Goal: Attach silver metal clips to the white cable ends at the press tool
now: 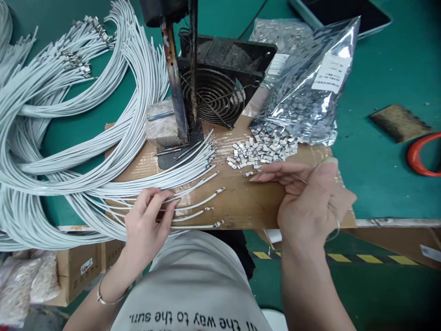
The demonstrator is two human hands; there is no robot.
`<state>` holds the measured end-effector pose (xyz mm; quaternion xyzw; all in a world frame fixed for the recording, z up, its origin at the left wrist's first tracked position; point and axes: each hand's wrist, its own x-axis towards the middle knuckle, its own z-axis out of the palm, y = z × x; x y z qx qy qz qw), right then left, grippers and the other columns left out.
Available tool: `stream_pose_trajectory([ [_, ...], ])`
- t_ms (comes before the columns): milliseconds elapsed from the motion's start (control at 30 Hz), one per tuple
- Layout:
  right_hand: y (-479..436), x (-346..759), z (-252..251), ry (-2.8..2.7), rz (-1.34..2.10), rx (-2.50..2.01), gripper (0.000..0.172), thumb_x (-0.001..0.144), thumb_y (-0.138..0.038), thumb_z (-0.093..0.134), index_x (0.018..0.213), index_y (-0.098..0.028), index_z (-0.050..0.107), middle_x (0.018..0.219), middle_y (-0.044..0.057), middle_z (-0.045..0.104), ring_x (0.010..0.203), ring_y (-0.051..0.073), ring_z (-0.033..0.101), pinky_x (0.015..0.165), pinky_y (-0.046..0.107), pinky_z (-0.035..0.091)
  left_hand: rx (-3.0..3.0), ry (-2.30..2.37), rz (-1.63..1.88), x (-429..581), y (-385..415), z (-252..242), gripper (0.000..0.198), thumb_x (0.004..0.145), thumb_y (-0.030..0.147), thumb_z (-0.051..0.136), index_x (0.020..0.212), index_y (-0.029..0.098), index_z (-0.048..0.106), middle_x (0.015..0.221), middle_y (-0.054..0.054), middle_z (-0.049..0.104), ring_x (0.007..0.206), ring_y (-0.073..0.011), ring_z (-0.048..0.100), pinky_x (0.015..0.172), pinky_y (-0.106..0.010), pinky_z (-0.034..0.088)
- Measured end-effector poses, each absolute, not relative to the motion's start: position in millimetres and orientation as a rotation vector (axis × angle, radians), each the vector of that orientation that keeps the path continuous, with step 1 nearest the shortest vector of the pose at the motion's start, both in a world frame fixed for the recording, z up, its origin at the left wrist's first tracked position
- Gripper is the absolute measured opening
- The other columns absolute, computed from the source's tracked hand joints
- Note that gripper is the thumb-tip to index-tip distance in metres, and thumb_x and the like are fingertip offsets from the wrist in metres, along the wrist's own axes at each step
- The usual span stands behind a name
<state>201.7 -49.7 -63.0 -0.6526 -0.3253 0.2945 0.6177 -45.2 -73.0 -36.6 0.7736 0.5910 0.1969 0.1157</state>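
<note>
Several white cables lie across a brown cardboard sheet, their cut ends pointing right. My left hand is over the nearer cables, thumb and forefinger pinching one white cable. Three of the nearer cables carry small metal terminals at their tips. At the right, my right hand has its fingers stretched toward the near edge of a heap of metal terminals. A thin silvery wire passes through this hand and loops below it. A beige scrap sits by its thumb; its material is unclear.
A dark metal post on a base plate stands behind the cables, with a black fan beside it. Big cable bundles cover the left. A silvery bag of terminals, a stained sponge-like block and a red-orange handle lie right.
</note>
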Motion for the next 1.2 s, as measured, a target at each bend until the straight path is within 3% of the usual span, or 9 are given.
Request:
stream_pose_trajectory([
  [100, -50.6, 203.6, -63.3, -0.78, 0.684, -1.473, 0.055, 0.106, -0.051, 0.052, 0.073, -0.016, 0.078, 0.069, 0.01, 0.076, 0.058, 0.019, 0.072, 0.059, 0.034, 0.057, 2.432, 1.67, 0.465, -48.5, -69.0, -33.8, 0.007, 0.098, 0.016, 0.068, 0.103, 0.021, 0.066, 0.096, -0.008, 0.067, 0.09, -0.0251, 0.065, 0.082, -0.039, 0.054],
  [200, -51.8, 208.0, -63.3, -0.818, 0.686, -1.487, 0.051, 0.108, -0.045, 0.052, 0.076, -0.017, 0.08, 0.068, 0.008, 0.075, 0.058, 0.018, 0.071, 0.054, 0.031, 0.055, 2.477, 1.597, 0.427, -53.7, -67.5, -31.1, 0.011, 0.1, 0.013, 0.062, 0.104, 0.023, 0.06, 0.101, -0.009, 0.066, 0.097, -0.0276, 0.065, 0.089, -0.044, 0.054],
  [267, -52.8, 211.7, -63.1, -0.865, 0.672, -1.52, 0.043, 0.106, -0.042, 0.057, 0.079, -0.018, 0.082, 0.066, 0.006, 0.074, 0.055, 0.016, 0.068, 0.05, 0.03, 0.053, 2.4, 1.54, 0.456, -57.4, -67.8, -27.3, 0.014, 0.101, 0.01, 0.058, 0.107, 0.023, 0.056, 0.102, -0.008, 0.066, 0.101, -0.026, 0.068, 0.087, -0.04, 0.056],
  [433, -54.9, 219.1, -63.2, -1.059, 0.588, -1.668, 0.003, 0.085, -0.024, 0.082, 0.083, -0.022, 0.084, 0.072, 0.001, 0.072, 0.056, 0.013, 0.059, 0.052, 0.029, 0.047, 2.14, 1.3, 0.455, -57.0, -62.4, -7.2, 0.027, 0.099, 0.008, 0.064, 0.12, 0.025, 0.057, 0.102, -0.003, 0.074, 0.085, -0.0159, 0.074, 0.075, -0.026, 0.056],
  [533, -54.7, 222.5, -62.9, -1.296, 0.569, -1.706, 0.005, 0.084, -0.023, 0.083, 0.089, -0.025, 0.083, 0.077, -0.001, 0.072, 0.057, 0.012, 0.057, 0.053, 0.029, 0.047, 1.997, 1.097, 0.368, -46.0, -51.8, 6.2, 0.022, 0.1, 0.008, 0.063, 0.115, 0.025, 0.064, 0.092, 0.0, 0.076, 0.074, -0.0134, 0.07, 0.066, -0.023, 0.052],
  [667, -54.1, 227.2, -62.9, -1.56, 0.544, -1.688, 0.003, 0.091, -0.026, 0.078, 0.089, -0.027, 0.08, 0.076, -0.002, 0.068, 0.054, 0.012, 0.054, 0.05, 0.029, 0.045, 1.674, 1.075, 0.311, -27.5, -39.0, 10.7, 0.009, 0.104, 0.022, 0.061, 0.102, 0.021, 0.069, 0.082, -0.003, 0.071, 0.069, -0.0148, 0.063, 0.061, -0.025, 0.048],
  [900, -58.5, 225.2, -66.1, -1.606, 0.533, -1.664, 0.003, 0.095, -0.026, 0.075, 0.092, -0.027, 0.076, 0.083, 0.0, 0.071, 0.064, 0.015, 0.061, 0.057, 0.03, 0.049, 0.974, 1.242, 0.505, -18.1, -37.6, -12.3, 0.026, 0.092, 0.039, 0.08, 0.084, 0.018, 0.068, 0.063, 0.002, 0.06, 0.048, -0.0073, 0.038, 0.048, -0.022, 0.027],
  [1033, -61.5, 213.1, -64.4, -1.405, 0.513, -1.752, 0.005, 0.095, -0.029, 0.077, 0.091, -0.027, 0.078, 0.086, 0.0, 0.076, 0.066, 0.014, 0.066, 0.058, 0.029, 0.051, 0.852, 1.277, 0.627, -19.5, -38.7, -12.6, 0.025, 0.087, 0.038, 0.085, 0.08, 0.018, 0.072, 0.061, 0.003, 0.061, 0.045, -0.0049, 0.024, 0.045, -0.024, 0.015],
  [1200, -63.8, 190.9, -54.8, -0.976, 0.743, -1.644, 0.007, 0.089, -0.028, 0.084, 0.094, -0.025, 0.08, 0.076, -0.003, 0.078, 0.064, 0.014, 0.075, 0.06, 0.025, 0.062, 0.773, 1.244, 0.682, -21.1, -37.0, -7.7, 0.027, 0.088, 0.041, 0.083, 0.077, 0.018, 0.072, 0.068, -0.001, 0.068, 0.043, -0.0031, 0.022, 0.046, -0.026, 0.013],
])
